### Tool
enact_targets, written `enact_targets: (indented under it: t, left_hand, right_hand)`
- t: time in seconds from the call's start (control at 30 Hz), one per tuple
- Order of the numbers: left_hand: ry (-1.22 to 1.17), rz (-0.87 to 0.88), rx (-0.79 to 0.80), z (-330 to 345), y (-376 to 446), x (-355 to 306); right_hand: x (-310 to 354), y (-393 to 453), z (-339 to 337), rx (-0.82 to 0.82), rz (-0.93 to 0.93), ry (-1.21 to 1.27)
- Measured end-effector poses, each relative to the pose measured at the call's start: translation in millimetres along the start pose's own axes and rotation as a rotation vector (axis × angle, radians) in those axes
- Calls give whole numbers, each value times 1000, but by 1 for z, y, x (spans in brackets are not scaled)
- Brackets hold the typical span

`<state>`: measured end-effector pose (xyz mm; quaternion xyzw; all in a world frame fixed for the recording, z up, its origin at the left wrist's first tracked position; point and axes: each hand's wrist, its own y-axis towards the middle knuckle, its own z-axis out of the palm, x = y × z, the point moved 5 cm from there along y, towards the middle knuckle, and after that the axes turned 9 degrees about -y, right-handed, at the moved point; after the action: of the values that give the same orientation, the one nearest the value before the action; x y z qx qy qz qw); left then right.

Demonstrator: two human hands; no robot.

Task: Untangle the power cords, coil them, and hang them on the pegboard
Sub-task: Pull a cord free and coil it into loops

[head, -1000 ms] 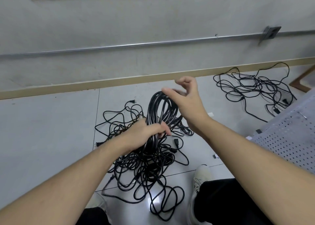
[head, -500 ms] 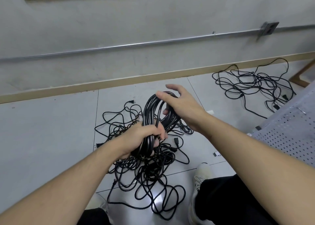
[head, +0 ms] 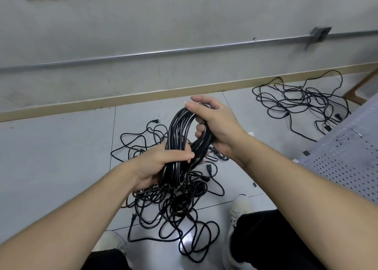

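Floor: pale grey tiles [head: 51, 157] meeting a tan skirting board and a grey wall with a metal conduit running across it.
Left hand [head: 161, 165]: fingers and thumb curled round the lower end of the coil, clamping the strands together just above the floor tangle.
Coil [head: 184, 139]: black power cord in many loops, held up between the two hands; long axis runs from the left hand, near and low, up and away to the right hand. Loose strands trail from its bottom into the pile.
Floor tangle [head: 176, 204]: unsorted black cords spread under and around the left hand, plugs showing at several ends.
Right hand [head: 212, 126]: grips the upper end of the coil, thumb on top, fingers wrapped through the loops.
Second tangle [head: 300, 104]: more cords, well apart, far right by the wall.
Pegboard [head: 347, 159]: perforated grey panel at the right edge, nearer the right hand; judged the destination once coiling ends.
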<state>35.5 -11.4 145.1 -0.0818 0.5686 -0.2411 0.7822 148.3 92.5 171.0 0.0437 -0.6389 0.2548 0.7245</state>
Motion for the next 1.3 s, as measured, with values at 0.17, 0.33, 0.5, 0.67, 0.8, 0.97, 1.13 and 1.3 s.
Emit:
enact_targets:
  t: [0.17, 0.33, 0.5, 0.67, 0.8, 0.97, 1.13, 1.3]
  left_hand:
    - [-285, -59, 151, 12, -2, 5]
    - [-467, -47, 202, 15, -1, 4]
    - [-552, -67, 217, 17, -1, 4]
    - [-492, -36, 81, 19, 3, 5]
    - [-476, 69, 40, 9, 6, -6]
    - [-575, 127, -141, -16, 7, -19]
    - [-568, 220, -381, -61, 2, -31]
    - [-445, 220, -522, -70, -2, -29]
  right_hand:
    - [1, 2, 0, -28, 42, 66]
    - [2, 5, 2, -23, 91, 179]
    - [0, 5, 2, -4, 102, 205]
    - [-19, 7, 4, 52, 164, 118]
    - [-36, -2, 10, 187, 276, 89]
    - [-69, -22, 31, 523, 403, -399]
    - [-54, -32, 34, 647, 291, -733]
    - [-25, -28, 25, 562, 36, -887]
